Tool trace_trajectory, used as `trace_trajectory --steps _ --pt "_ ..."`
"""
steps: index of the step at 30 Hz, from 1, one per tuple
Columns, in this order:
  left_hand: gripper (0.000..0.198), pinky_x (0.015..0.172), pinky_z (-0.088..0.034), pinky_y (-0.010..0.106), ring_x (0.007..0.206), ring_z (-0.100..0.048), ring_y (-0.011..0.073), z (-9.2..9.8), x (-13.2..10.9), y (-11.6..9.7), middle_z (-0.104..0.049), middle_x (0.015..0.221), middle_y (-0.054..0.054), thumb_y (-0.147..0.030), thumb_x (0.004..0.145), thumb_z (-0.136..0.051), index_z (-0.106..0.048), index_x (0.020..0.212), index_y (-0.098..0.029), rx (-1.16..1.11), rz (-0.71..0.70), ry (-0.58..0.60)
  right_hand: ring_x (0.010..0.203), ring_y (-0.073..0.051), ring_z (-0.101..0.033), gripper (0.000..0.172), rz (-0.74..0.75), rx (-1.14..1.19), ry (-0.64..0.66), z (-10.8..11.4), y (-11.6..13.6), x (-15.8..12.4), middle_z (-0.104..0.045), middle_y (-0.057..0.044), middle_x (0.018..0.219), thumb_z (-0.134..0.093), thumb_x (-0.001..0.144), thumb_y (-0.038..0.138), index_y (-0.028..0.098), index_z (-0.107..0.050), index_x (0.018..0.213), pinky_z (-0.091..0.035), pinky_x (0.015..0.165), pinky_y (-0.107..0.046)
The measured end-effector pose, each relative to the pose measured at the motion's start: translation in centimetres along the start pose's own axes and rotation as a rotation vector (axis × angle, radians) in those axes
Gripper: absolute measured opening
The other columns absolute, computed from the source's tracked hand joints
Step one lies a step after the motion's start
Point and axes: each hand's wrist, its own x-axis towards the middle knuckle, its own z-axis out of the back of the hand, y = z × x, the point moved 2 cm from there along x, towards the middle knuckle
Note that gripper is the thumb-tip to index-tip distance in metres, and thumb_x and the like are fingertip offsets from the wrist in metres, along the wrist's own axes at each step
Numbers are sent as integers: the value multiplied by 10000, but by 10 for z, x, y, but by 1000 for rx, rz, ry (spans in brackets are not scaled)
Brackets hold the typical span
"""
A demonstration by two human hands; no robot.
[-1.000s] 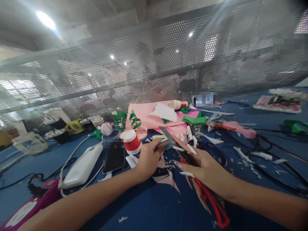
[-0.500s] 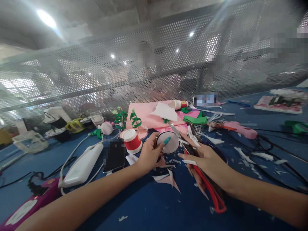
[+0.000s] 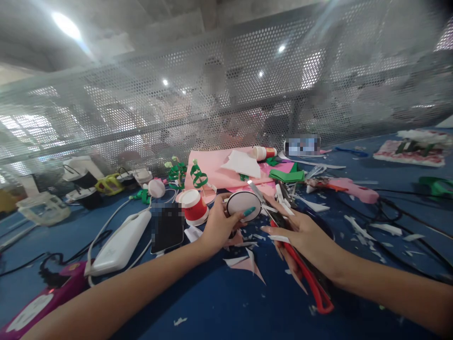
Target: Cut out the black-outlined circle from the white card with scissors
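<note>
My left hand point(image 3: 220, 224) is closed on a round white disc point(image 3: 240, 203) with a dark rim, its thumb with a teal nail lying across the face. Red-handled scissors point(image 3: 314, 290) are in my right hand point(image 3: 307, 238), their blades pointing up and left beside the disc's right edge. Whether the blades touch the disc, I cannot tell. A white paper strip point(image 3: 279, 239) lies against the right thumb. Just left of the disc, a red and white paper cup point(image 3: 194, 208) stands upside down. Paper scraps point(image 3: 249, 264) lie below the hands.
Behind the hands lie pink paper point(image 3: 208, 163), green paper point(image 3: 287, 174) and stacked paper cups point(image 3: 264, 153). A pink glue gun point(image 3: 357, 190) with a black cable lies at right. At left are a phone point(image 3: 168, 229), a white power bank point(image 3: 122, 243) and a purple power strip point(image 3: 53, 295).
My left hand has tilted the white disc and shifted it slightly left, and its thumb sits nearer the lower right edge. My right hand and the scissors look almost still.
</note>
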Motion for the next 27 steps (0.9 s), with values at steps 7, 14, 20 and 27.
trace_trajectory --steps 7,14,20,27 --pt "309 501 -524 180 683 -632 128 1 -1 -7 -653 847 15 -217 679 -652 -526 959 -183 -23 -87 4 267 -108 -472 876 -14 13 -25 2 -1 1 -519 78 436 -535 790 223 240 44 1447 -423 245 -188" --pt "250 371 -415 143 495 -554 80 2 0 0 -613 709 -21 -241 699 -625 -505 913 -193 54 -9 -10 276 -105 -473 868 26 -24 40 0 0 -2 -540 71 457 -533 795 225 250 39 1447 -443 263 -198" --pt "224 414 -413 153 574 -576 96 2 -5 -6 -632 742 -12 -234 696 -635 -549 898 -193 90 -141 6 270 -100 -473 862 8 -15 29 0 0 -2 -539 81 466 -522 796 219 277 46 1443 -433 262 -190" --pt "171 568 -474 212 705 -602 140 3 -6 -7 -653 748 -1 -202 712 -599 -587 882 -182 135 -218 -35 269 -97 -488 847 -4 -20 43 0 4 -3 -530 78 449 -522 789 216 238 9 1449 -417 272 -165"
